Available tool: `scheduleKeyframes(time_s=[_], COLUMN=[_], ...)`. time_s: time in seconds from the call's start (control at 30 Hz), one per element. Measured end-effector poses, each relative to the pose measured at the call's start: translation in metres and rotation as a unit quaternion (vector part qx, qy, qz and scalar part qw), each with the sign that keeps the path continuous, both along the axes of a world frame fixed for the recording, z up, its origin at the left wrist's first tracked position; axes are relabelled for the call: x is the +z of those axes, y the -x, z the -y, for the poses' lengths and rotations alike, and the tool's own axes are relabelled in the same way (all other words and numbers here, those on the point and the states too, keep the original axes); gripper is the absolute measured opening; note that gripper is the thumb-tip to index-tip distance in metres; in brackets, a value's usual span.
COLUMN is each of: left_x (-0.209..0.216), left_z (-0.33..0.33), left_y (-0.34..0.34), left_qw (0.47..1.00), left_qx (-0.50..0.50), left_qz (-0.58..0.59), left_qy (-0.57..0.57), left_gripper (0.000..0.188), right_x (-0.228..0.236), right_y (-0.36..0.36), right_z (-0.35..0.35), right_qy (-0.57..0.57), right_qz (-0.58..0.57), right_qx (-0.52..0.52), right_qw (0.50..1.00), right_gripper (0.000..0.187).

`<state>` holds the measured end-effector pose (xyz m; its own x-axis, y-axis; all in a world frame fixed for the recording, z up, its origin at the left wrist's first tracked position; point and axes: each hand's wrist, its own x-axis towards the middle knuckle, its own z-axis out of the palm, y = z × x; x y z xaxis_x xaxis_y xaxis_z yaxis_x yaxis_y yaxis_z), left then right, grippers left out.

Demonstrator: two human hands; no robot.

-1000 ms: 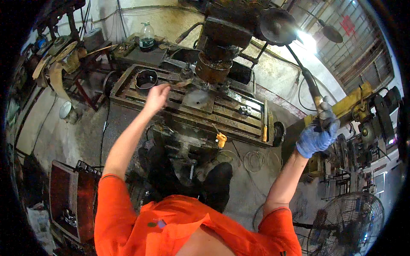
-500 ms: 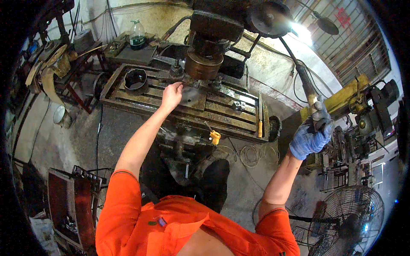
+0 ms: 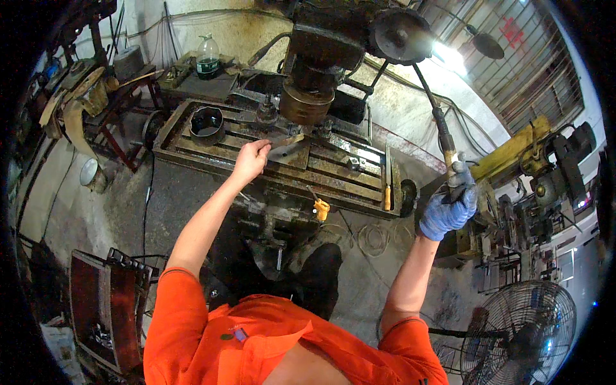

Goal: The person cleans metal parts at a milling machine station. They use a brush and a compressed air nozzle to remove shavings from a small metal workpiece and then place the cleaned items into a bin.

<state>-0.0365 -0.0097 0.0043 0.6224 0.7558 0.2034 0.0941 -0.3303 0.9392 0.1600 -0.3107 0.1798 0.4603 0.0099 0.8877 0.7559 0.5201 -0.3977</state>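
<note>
Left hand (image 3: 251, 162): bare and curled nearly closed, with a slim handle pinched between thumb and fingers.
Brush (image 3: 291, 140): held by its rear end in the left hand, its tan tip pointed rightward just below the spindle head; by this far grip, the fingers are probably kept clear of the machine. Whether anything is touched by the tip cannot be told.
Right hand (image 3: 449, 204): covered by 1 blue-and-grey glove and wrapped around the lever's end, with no wide gap between fingers and handle; a firmer hold is perhaps given by the glove.
Lever (image 3: 443, 131): slanted up from the right hand toward the round hub, its length presumably meant for leverage.
Spindle head (image 3: 307, 104): hung above the slotted table (image 3: 346, 185), near its middle.
Pot (image 3: 209, 137): stood on the table's left part with dark liquid inside, likely placed there for easy reach by the left hand.
Yellow-handled tool (image 3: 387, 196): laid along the table's right end, seemingly kept out of the way.
</note>
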Motion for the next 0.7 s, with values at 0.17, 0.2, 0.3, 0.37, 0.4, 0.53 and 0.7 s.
scheduleKeyframes(time_s=[0.17,0.2,0.3,0.37,0.4,0.53,0.7], left_x=[0.002,0.003,0.004,0.001,-0.004,-0.012,-0.003], left_z=[0.000,0.000,0.001,0.000,-0.003,-0.006,0.000], left_y=[0.008,0.009,0.010,0.008,0.006,0.005,0.001], left_qw=[1.000,1.000,0.999,0.997,0.995,0.986,0.991], left_qx=[0.007,0.012,0.022,0.029,0.033,0.046,0.022], left_qz=[0.005,-0.003,-0.021,-0.023,-0.022,-0.011,-0.028], left_qy=[-0.001,-0.004,-0.025,-0.065,-0.097,-0.158,-0.129], left_gripper=[0.030,0.029,0.029,0.028,0.028,0.026,0.028], right_x=[-0.007,-0.009,-0.013,-0.014,-0.015,-0.014,-0.006], right_y=[0.002,0.003,0.005,0.003,0.002,0.008,0.002], right_z=[-0.003,-0.003,-0.004,-0.004,-0.006,-0.009,0.002], right_qy=[0.004,0.005,0.008,0.012,0.006,0.002,0.023], right_qz=[0.006,0.003,-0.005,-0.002,0.039,0.009,0.013], right_qx=[-0.023,-0.027,-0.039,-0.044,-0.034,-0.043,-0.035], right_qw=[1.000,1.000,0.999,0.999,0.999,0.999,0.999], right_gripper=[0.040,0.040,0.042,0.044,0.045,0.045,0.043])
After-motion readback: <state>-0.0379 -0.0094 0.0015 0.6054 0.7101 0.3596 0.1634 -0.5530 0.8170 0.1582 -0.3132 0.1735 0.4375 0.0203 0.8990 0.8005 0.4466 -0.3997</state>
